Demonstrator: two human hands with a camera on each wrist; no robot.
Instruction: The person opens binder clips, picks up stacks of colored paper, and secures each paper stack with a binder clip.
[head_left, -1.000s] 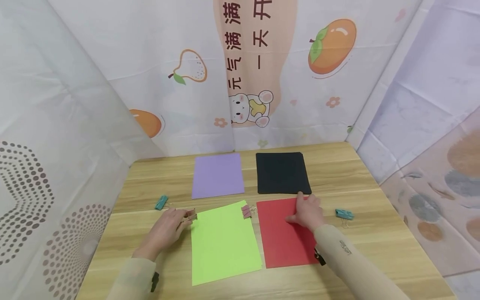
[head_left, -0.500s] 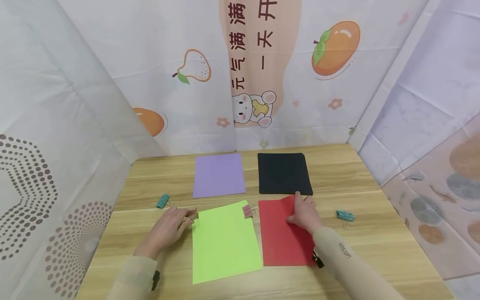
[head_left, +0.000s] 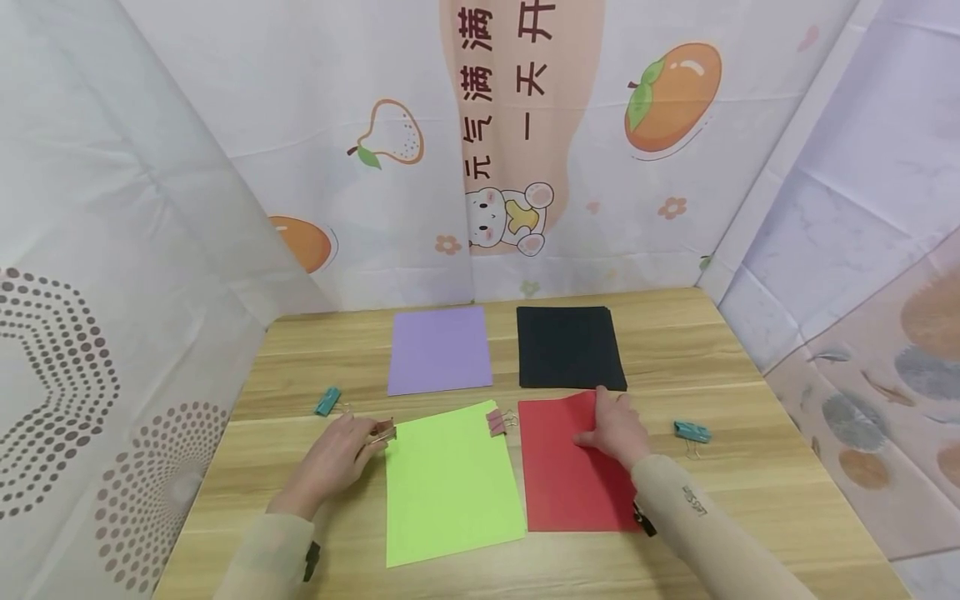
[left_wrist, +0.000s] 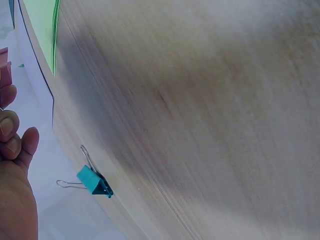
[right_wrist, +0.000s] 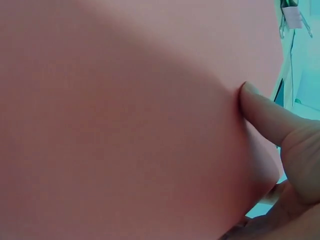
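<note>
In the head view, my left hand (head_left: 333, 458) pinches a pink binder clip (head_left: 385, 432) at the far left corner of a stack of yellow-green paper (head_left: 453, 487). The left wrist view shows curled fingers at this clip (left_wrist: 5, 70); whether it bites the sheets is unclear. A second pink binder clip (head_left: 497, 422) sits on the stack's far right corner. My right hand (head_left: 618, 429) grips the red paper (head_left: 558, 475) by its far right corner, which is bent up. In the right wrist view, the thumb (right_wrist: 267, 112) presses on top, with other fingers behind the edge.
Purple paper (head_left: 440, 350) and a black paper stack (head_left: 570, 346) lie at the back of the wooden table (head_left: 300, 350). Teal binder clips lie on both sides, one left clip (head_left: 327, 402) and one right clip (head_left: 692, 432). Printed curtains (head_left: 360, 225) enclose the table.
My right fingers have closed on the red paper's far right corner and bent it upward. The left hand stays at the pink binder clip. The head view has shifted slightly.
</note>
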